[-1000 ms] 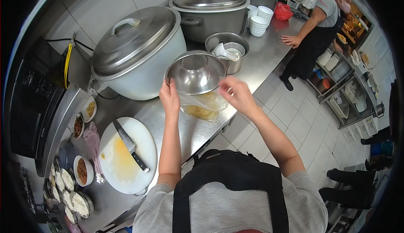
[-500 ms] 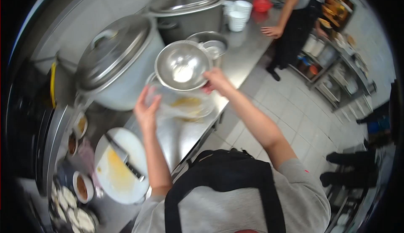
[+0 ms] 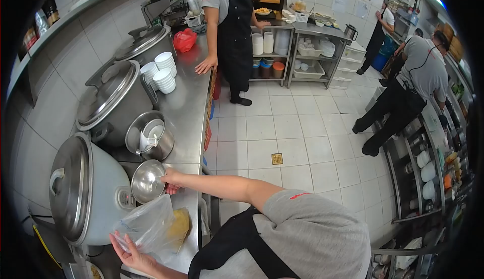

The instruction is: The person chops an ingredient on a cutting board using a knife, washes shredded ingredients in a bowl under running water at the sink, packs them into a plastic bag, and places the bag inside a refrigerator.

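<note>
Beside the cooker (image 3: 103, 203), where the bag (image 3: 150, 223) also lies, the bowl (image 3: 147, 179) has passed from the left hand (image 3: 132, 254), now half-spread against the bag, seemingly propping it, to the right hand (image 3: 173, 179), closed on its rim, probably for steadiness.

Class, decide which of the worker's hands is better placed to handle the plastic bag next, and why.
Probably the left hand: it is open right beside the plastic bag, while the right hand is occupied holding the metal bowl.
</note>
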### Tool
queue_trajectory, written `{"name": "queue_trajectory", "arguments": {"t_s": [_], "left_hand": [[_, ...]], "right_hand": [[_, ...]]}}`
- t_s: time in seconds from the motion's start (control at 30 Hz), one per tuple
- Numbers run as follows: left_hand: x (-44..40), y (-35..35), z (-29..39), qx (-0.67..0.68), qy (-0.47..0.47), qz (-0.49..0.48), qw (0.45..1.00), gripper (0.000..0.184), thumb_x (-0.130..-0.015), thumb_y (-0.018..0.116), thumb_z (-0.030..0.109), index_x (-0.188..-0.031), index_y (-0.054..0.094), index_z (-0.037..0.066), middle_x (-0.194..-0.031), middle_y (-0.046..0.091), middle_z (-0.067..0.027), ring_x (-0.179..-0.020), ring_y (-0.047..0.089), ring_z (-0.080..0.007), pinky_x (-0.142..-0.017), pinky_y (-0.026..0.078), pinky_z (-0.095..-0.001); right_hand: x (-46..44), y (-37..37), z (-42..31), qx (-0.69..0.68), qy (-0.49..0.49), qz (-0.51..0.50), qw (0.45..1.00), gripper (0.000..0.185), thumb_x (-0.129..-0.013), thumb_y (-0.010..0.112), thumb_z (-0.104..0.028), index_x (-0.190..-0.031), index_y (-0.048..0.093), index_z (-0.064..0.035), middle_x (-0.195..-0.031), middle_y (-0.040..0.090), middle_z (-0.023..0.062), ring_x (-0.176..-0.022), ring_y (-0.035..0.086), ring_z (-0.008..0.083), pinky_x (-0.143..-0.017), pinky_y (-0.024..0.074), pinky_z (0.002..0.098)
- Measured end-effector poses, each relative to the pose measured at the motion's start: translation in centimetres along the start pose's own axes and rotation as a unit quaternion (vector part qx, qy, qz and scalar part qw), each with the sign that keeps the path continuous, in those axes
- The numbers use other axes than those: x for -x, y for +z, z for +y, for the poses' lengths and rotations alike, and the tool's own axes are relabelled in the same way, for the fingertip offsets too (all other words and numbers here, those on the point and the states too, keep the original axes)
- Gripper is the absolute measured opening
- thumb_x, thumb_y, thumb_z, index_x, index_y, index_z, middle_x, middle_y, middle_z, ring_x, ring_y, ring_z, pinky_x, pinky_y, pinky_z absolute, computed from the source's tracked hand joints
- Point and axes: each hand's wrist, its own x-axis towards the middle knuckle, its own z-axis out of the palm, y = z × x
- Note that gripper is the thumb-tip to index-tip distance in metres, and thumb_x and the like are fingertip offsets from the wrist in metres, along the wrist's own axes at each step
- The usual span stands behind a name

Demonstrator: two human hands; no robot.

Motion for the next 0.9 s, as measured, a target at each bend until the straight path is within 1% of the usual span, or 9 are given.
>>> {"name": "queue_trajectory", "arguments": {"t_s": [0.23, 0.37, 0.43, 0.5, 0.63, 0.73, 0.77, 0.83, 0.9], "left_hand": [[0.9, 0.2, 0.9, 0.031, -0.046, -0.001, 0.998, 0.048, -0.084, 0.056, 0.01, -0.13, 0.041, 0.008, -0.126, 0.048, -0.0115, -0.099, 0.053, -0.0142, -0.063, 0.042, -0.0183], [1.4, -0.3, 1.6, 0.038, -0.067, 0.001, 0.997, 0.05, -0.084, 0.055, 0.008, -0.131, 0.039, 0.007, -0.128, 0.047, -0.0119, -0.102, 0.052, -0.0157, -0.066, 0.044, -0.0213], [1.7, 0.0, 1.7, 0.03, -0.065, -0.034, 0.997, 0.053, -0.083, 0.056, 0.009, -0.133, 0.036, 0.006, -0.129, 0.045, -0.0133, -0.105, 0.05, -0.0182, -0.072, 0.045, -0.0249], [2.0, 0.1, 2.1, 0.016, -0.043, -0.079, 0.996, 0.056, -0.081, 0.058, 0.009, -0.133, 0.036, 0.005, -0.129, 0.044, -0.0139, -0.106, 0.05, -0.0195, -0.073, 0.046, -0.0262], [2.9, 1.1, 4.3, -0.026, -0.006, -0.183, 0.983, 0.062, -0.079, 0.062, 0.015, -0.133, 0.036, 0.001, -0.127, 0.045, -0.0161, -0.105, 0.051, -0.0213, -0.079, 0.045, -0.03], [2.4, -0.3, 3.1, -0.005, 0.063, -0.249, 0.966, 0.066, -0.074, 0.06, 0.011, -0.133, 0.033, -0.001, -0.122, 0.048, -0.0175, -0.102, 0.053, -0.0239, -0.083, 0.045, -0.0336], [2.0, -0.6, 2.9, 0.013, 0.099, -0.259, 0.961, 0.069, -0.071, 0.057, 0.007, -0.134, 0.03, -0.003, -0.117, 0.05, -0.017, -0.1, 0.053, -0.0249, -0.083, 0.045, -0.0345], [0.1, -1.4, 2.8, 0.018, 0.124, -0.148, 0.981, 0.075, -0.077, 0.06, 0.035, -0.135, 0.029, 0.0, -0.116, 0.05, -0.0157, -0.099, 0.052, -0.024, -0.089, 0.04, -0.0349], [-2.0, -1.3, 3.0, 0.034, 0.192, -0.18, 0.964, 0.076, -0.076, 0.056, 0.031, -0.136, 0.024, -0.002, -0.124, 0.044, -0.0165, -0.113, 0.045, -0.0272, -0.094, 0.036, -0.0368]], "right_hand": [[3.8, -3.0, -0.4, 0.149, 0.107, -0.008, 0.983, 0.064, -0.079, 0.054, -0.056, -0.093, 0.055, 0.0071, -0.064, 0.059, 0.0197, -0.043, 0.057, 0.0254, -0.038, 0.0483, 0.0341], [8.2, -2.4, 3.3, 0.384, -0.216, -0.122, 0.889, 0.089, -0.065, 0.074, -0.034, -0.131, 0.029, 0.0042, -0.115, 0.052, 0.0232, -0.097, 0.057, 0.0344, -0.082, 0.0476, 0.0401], [11.2, 1.3, 1.8, 0.348, -0.422, -0.139, 0.825, 0.109, -0.06, 0.079, -0.028, -0.139, 0.009, -0.0005, -0.142, 0.018, 0.0222, -0.13, 0.022, 0.0328, -0.106, 0.0217, 0.0393], [12.1, 4.4, 0.9, 0.245, -0.415, -0.193, 0.855, 0.117, -0.057, 0.08, -0.029, -0.139, 0.0, -0.0021, -0.145, 0.0, 0.021, -0.135, 0.005, 0.0318, -0.11, 0.0082, 0.0387], [12.9, 9.0, -2.1, 0.193, -0.51, -0.181, 0.819, 0.108, -0.06, 0.077, -0.026, -0.14, 0.007, -0.0047, -0.144, 0.013, 0.0197, -0.132, 0.019, 0.0312, -0.108, 0.0183, 0.0393], [12.5, 10.5, -3.1, 0.168, -0.378, -0.247, 0.876, 0.042, -0.067, 0.068, -0.015, -0.105, 0.054, -0.0031, -0.099, 0.061, 0.0125, -0.088, 0.058, 0.0228, -0.075, 0.0449, 0.0333], [12.5, 10.5, -3.4, 0.165, -0.384, -0.239, 0.876, 0.042, -0.067, 0.068, -0.015, -0.105, 0.054, -0.0031, -0.099, 0.061, 0.0125, -0.088, 0.058, 0.0228, -0.075, 0.0449, 0.0333], [13.3, 10.4, -4.0, 0.132, -0.475, -0.167, 0.854, 0.025, -0.068, 0.066, -0.011, -0.088, 0.056, -0.0011, -0.081, 0.06, 0.0079, -0.073, 0.056, 0.0169, -0.065, 0.0432, 0.0293], [14.6, 10.2, -5.4, 0.09, -0.487, -0.137, 0.858, 0.025, -0.067, 0.065, -0.01, -0.089, 0.055, -0.0015, -0.079, 0.059, 0.0068, -0.071, 0.054, 0.0152, -0.065, 0.0425, 0.0293]]}}
